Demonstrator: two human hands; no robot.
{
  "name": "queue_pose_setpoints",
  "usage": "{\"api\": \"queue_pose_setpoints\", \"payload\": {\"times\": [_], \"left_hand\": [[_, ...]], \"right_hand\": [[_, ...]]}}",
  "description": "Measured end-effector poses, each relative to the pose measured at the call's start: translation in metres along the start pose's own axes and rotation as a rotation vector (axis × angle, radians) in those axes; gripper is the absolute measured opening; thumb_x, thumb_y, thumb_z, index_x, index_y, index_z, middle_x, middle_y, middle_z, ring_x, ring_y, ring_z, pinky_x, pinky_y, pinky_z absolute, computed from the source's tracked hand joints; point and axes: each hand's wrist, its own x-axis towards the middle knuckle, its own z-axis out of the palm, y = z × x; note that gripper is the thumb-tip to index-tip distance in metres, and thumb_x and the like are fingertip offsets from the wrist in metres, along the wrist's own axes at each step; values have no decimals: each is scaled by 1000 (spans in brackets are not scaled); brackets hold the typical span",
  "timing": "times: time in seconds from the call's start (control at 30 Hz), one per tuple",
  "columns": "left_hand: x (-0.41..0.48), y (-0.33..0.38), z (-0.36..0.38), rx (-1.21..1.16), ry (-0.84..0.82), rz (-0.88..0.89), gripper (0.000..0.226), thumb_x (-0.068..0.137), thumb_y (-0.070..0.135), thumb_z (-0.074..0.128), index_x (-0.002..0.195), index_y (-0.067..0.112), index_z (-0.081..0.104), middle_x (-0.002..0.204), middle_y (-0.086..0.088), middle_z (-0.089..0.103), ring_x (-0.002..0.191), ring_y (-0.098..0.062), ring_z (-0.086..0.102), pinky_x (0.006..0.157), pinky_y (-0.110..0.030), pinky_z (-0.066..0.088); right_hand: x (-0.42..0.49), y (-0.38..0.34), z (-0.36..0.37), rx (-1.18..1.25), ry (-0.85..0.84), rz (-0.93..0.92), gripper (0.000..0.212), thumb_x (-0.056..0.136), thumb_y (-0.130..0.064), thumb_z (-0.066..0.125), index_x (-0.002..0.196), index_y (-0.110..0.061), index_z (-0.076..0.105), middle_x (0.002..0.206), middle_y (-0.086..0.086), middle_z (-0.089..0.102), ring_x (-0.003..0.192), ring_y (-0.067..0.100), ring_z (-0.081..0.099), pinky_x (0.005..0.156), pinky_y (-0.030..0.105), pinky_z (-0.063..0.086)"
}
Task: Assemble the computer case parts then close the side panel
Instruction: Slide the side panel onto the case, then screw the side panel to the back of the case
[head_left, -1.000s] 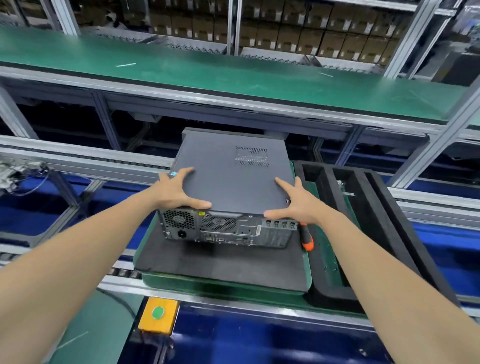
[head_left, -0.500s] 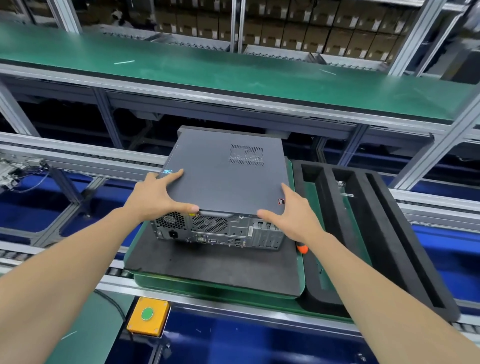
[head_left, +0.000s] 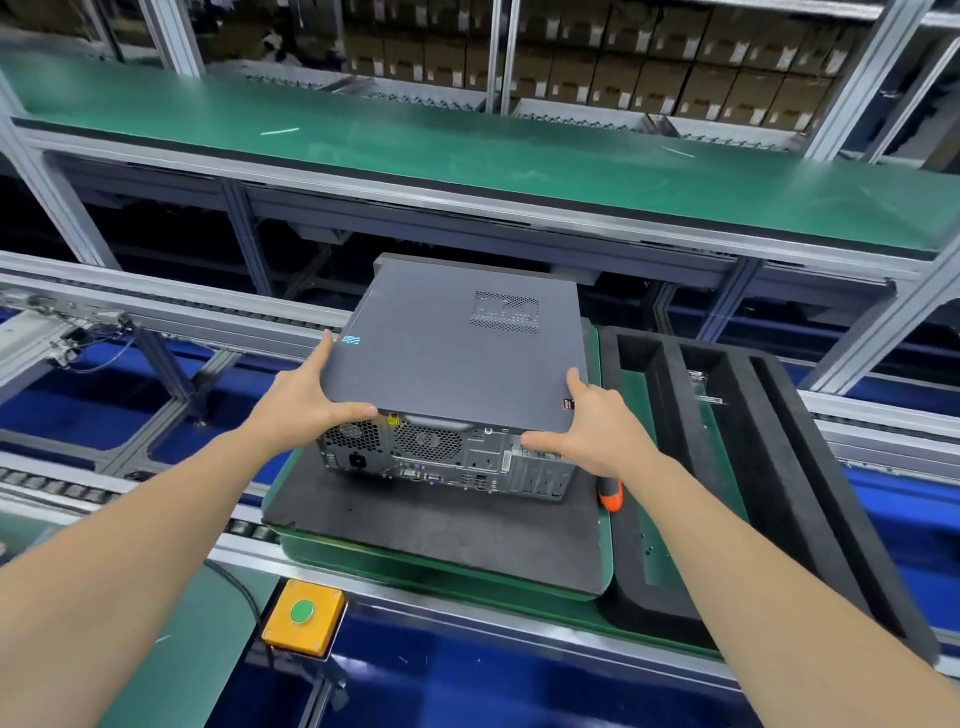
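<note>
A dark grey computer case (head_left: 441, 460) lies on its side on a black foam mat (head_left: 431, 535), its rear ports and fans facing me. The grey side panel (head_left: 457, 358) lies on top, with a vent grille near its far right. My left hand (head_left: 301, 395) grips the panel's near left corner, thumb bent along the near edge and fingers up the left side. My right hand (head_left: 597, 431) is at the near right corner, with a straight thumb pressing the near edge and the index finger lying along the right edge.
An orange-handled screwdriver (head_left: 610, 496) lies by the case's right side, partly under my right wrist. A black foam tray (head_left: 779, 493) with long slots sits to the right on the green pallet (head_left: 441, 574). A yellow box with a green button (head_left: 303, 616) is near the front. A green shelf (head_left: 467, 156) runs overhead behind.
Both hands have slid off the top of the panel to its near corners, thumbs now on the near edge. The view has shifted slightly.
</note>
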Motion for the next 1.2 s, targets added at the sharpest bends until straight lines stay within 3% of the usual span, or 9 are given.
{"api": "queue_pose_setpoints", "payload": {"times": [0.2, 0.33, 0.4, 0.47, 0.53, 0.7, 0.87, 1.03, 1.2], "left_hand": [[-1, -6, -14, 144, -23, -1, 103, 82, 55, 77, 162, 25, 21, 151, -6, 51, 123, -25, 54, 93, -35, 45], [-4, 0, -12, -15, -30, -75, 97, 83, 39, 82, 161, 29, 26, 151, 0, 49, 118, -21, 53, 94, -36, 45], [-5, 16, -15, -105, -102, -144, 96, 83, 25, 84, 160, 22, 27, 153, -2, 47, 123, -23, 54, 106, -39, 44], [-6, 45, -12, -53, -95, -167, 91, 82, 22, 84, 157, 21, 33, 150, -5, 49, 123, -26, 57, 109, -43, 44], [-11, 83, 3, 73, 42, -104, 87, 82, 32, 82, 155, 29, 34, 151, -7, 43, 129, -28, 51, 112, -47, 40], [-29, 175, 82, 8, 126, 305, 38, 90, 21, 69, 127, 30, 66, 132, 3, 56, 127, -13, 51, 105, -27, 35], [-34, 228, 162, -82, 52, 456, 28, 92, 6, 62, 108, 23, 75, 111, 9, 69, 103, -3, 60, 92, -15, 44], [-24, 273, 229, -111, -86, 594, 37, 92, -5, 52, 111, 18, 74, 108, 4, 72, 99, -7, 64, 91, -14, 47], [-14, 289, 304, -40, -332, 541, 39, 95, -7, 49, 114, 17, 72, 116, 1, 71, 106, -10, 63, 98, -25, 49]], "right_hand": [[-4, 9, -7, 34, -25, -22, 127, 75, -79, 72, 166, -15, 10, 147, 10, 54, 130, 34, 52, 96, 45, 53], [-6, 20, -10, 171, -22, -26, 121, 70, -85, 67, 165, -22, 24, 143, 2, 60, 123, 27, 57, 93, 44, 54], [-6, 34, -15, 455, 13, -6, 86, 81, -80, 59, 151, -31, 53, 139, -4, 66, 122, 17, 61, 102, 42, 53], [-4, 53, -12, 710, 141, 105, 38, 97, -59, 58, 118, -32, 74, 117, 1, 77, 105, 15, 73, 94, 38, 59], [-3, 71, -2, 589, 249, 274, 22, 99, -43, 62, 99, -23, 72, 100, 0, 77, 97, 20, 74, 80, 32, 55], [-6, 96, 49, 298, -11, 493, 55, 90, -48, 76, 118, -6, 54, 119, 13, 58, 114, 36, 62, 84, 37, 47], [5, 112, 53, 360, -57, 467, 35, 91, -31, 69, 73, -11, 48, 86, 14, 61, 84, 31, 63, 71, 31, 47], [-6, 167, 27, 571, 53, 510, 34, 102, -29, 58, 119, -3, 44, 106, 20, 66, 84, 39, 75, 82, 59, 61], [-34, 226, 22, 596, 201, 526, 28, 104, -26, 55, 124, -14, 40, 101, 16, 70, 79, 29, 73, 77, 47, 62]]}}
